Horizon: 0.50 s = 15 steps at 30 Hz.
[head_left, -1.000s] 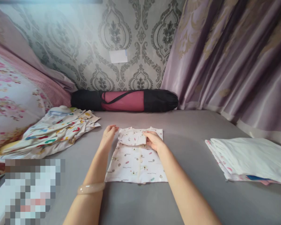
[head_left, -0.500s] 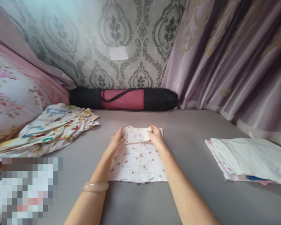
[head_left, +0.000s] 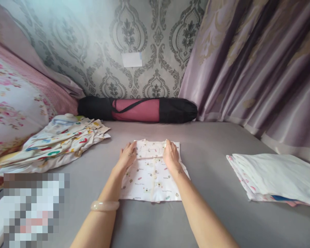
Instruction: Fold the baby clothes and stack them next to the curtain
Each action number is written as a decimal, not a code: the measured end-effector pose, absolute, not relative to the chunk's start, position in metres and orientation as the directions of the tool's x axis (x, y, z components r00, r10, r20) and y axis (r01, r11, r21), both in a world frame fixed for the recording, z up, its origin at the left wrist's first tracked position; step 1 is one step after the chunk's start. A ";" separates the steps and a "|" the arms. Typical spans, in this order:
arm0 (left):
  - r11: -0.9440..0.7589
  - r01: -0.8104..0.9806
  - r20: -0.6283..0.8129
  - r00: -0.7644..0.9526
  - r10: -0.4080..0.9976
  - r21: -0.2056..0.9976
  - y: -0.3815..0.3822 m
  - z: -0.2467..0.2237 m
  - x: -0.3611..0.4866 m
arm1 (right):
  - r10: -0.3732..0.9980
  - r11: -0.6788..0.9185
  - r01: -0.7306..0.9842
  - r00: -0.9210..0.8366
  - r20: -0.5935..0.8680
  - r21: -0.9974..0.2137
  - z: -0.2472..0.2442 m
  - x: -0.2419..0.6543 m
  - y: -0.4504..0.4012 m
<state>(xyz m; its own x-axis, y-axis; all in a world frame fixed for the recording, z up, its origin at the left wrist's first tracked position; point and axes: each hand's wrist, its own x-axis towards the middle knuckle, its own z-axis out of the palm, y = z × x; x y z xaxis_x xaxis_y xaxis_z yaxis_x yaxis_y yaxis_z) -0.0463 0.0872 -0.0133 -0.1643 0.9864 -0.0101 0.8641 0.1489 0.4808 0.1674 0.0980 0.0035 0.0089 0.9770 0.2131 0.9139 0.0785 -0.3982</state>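
A small white printed shirt (head_left: 142, 179) with a line of pale buttons lies on the grey bed, its upper part folded down toward me. My left hand (head_left: 128, 155), with a pale bangle (head_left: 104, 206) on the forearm, rests at the left end of the folded band, fingers apart. On the band's right end lies my right hand (head_left: 171, 153), palm down, its fingers bent and pressing on the cloth. Its thumb and fingertips are partly hidden.
A heap of printed clothes (head_left: 64, 141) lies at left beside a floral pillow (head_left: 15, 103). Folded white cloths (head_left: 276, 175) are stacked at right. A pink and black rolled bag (head_left: 136, 110) lies along the wall. Purple curtains (head_left: 235, 62) hang at right.
The folded band now lies flatter on the shirt. My left hand has let go of its corner and spread its fingers; my right hand has turned palm down onto the cloth.
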 end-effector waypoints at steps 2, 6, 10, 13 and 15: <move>0.188 0.869 0.034 -0.228 0.973 0.458 0.087 -0.003 -0.042 | 0.961 0.118 0.936 -0.024 0.275 -0.331 0.004 0.163 0.096; 0.001 0.927 0.192 -0.078 0.978 0.375 0.085 0.006 -0.023 | 0.898 0.381 0.887 -0.287 0.334 -0.260 -0.002 0.144 0.092; -0.111 0.963 0.190 0.064 0.980 0.244 0.081 -0.009 -0.004 | 0.853 0.515 0.810 -0.455 0.254 -0.280 -0.011 0.129 0.086; -0.077 0.978 0.170 0.044 0.984 0.194 0.078 -0.022 -0.001 | 0.875 0.485 0.822 -0.450 0.180 -0.299 -0.013 0.128 0.083; -0.053 0.983 0.164 0.023 0.986 0.176 0.077 -0.026 -0.001 | 0.883 0.470 0.830 -0.446 0.148 -0.300 -0.013 0.129 0.082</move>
<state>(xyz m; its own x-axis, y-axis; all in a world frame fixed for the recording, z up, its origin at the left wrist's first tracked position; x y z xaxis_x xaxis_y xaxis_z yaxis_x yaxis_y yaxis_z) -0.0011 0.0767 -0.0255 0.0234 0.9862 0.1638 0.9829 -0.0526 0.1764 0.1288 0.0824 -0.0130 -0.4462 0.8826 0.1482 0.8301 0.4701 -0.2998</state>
